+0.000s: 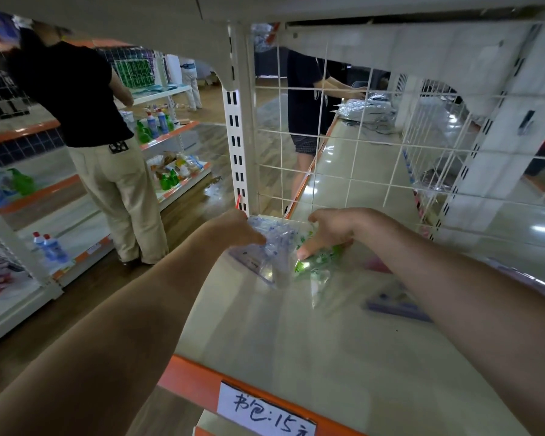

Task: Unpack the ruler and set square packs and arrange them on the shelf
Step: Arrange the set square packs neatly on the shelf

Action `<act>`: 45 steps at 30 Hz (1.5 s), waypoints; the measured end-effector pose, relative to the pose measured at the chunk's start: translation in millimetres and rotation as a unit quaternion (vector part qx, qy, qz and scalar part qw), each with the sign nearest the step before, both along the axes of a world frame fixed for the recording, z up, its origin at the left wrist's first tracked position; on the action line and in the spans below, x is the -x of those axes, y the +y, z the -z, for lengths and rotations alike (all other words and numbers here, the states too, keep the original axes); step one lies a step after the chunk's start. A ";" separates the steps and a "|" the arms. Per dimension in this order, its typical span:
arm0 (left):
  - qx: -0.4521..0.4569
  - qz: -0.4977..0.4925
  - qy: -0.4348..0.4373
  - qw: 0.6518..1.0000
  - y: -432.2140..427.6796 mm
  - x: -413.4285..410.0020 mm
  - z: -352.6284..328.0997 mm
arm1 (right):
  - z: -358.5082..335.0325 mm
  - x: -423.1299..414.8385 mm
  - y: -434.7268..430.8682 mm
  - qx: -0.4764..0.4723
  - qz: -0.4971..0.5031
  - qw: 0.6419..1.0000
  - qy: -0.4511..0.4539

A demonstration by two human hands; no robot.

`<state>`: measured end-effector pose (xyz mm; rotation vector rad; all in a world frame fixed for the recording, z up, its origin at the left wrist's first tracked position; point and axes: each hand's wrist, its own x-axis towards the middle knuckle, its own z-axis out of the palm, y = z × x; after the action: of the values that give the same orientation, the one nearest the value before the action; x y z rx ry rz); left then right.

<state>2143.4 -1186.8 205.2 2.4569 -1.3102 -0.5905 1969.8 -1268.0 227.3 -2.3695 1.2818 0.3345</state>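
L hand (237, 229) grips blue pack (272, 247), R hand (331, 229) holds green pack (317, 265), over shelf (296, 347)

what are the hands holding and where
The left hand grips the blue pack at its left edge. The right hand touches the top of the green pack; whether it grips cannot be told.

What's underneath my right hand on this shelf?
A green-printed clear pack lies under the right hand, thumb on it, beside the blue-printed pack the left hand grips. The right hand hides its far end.
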 end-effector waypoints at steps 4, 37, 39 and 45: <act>0.015 0.003 -0.027 1.000 -0.4 4.7 4.4 | -5.4 22.4 -2.2 -0.063 0.055 0.986 -0.142; 0.157 0.021 0.721 0.674 47.3 194.8 -33.8 | -46.2 206.7 62.7 -0.015 0.165 0.874 -0.456; 0.160 0.025 0.711 0.685 48.7 193.9 -35.7 | -43.3 208.0 65.4 0.018 0.158 0.886 -0.436; 0.156 -0.013 0.686 0.711 53.2 184.3 -38.5 | -32.4 199.8 77.3 0.161 0.060 0.932 -0.318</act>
<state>1959.0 -1133.6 243.6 1.0620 -0.5751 -1.5576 1770.0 -1190.7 259.7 -2.3313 1.2029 -0.6822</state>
